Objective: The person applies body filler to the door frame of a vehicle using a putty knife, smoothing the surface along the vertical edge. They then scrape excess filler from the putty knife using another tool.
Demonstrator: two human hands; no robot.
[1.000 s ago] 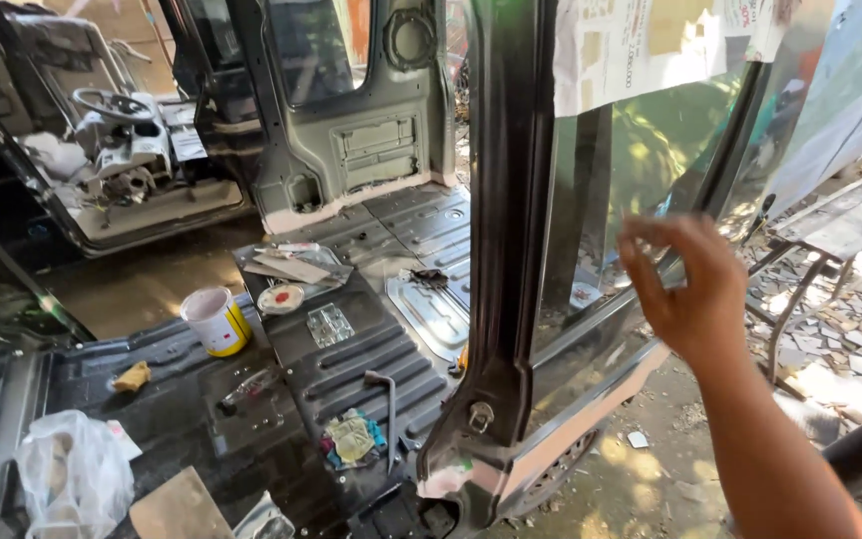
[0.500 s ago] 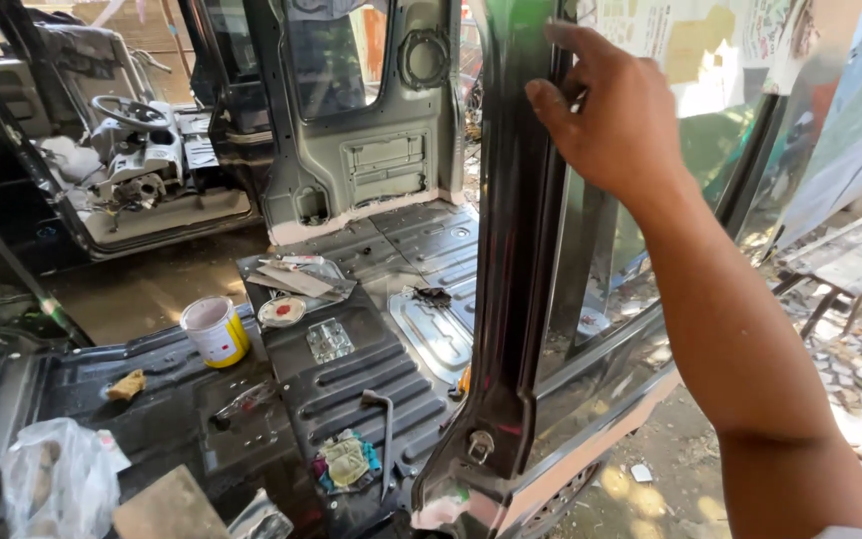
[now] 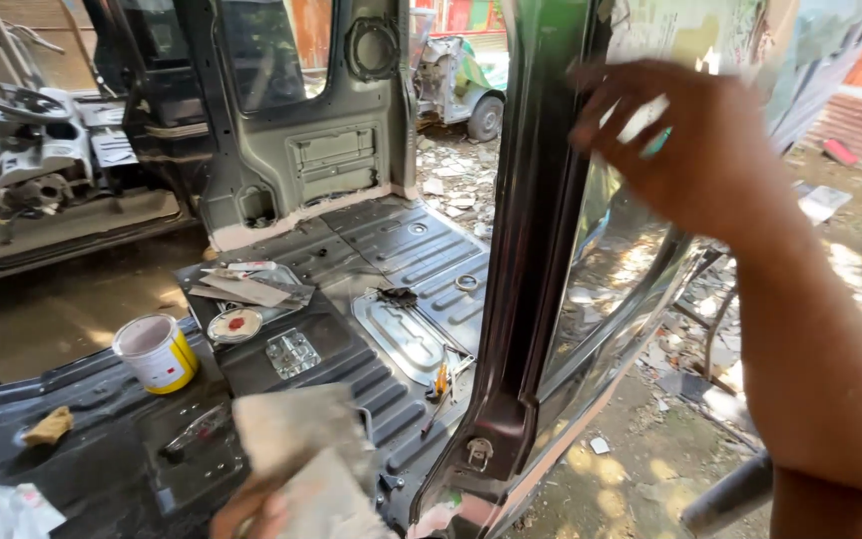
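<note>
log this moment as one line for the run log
left hand: holds pale cloth | right hand: raised by door pillar, contact unclear | nearby: paint can on van floor

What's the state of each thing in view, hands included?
right hand: raised, fingers spread, at the door pillar
left hand: gripping a pale rag
paint can: upright, lid off
can lid: lying flat on the floor pan
far door: stripped, trim off
</note>
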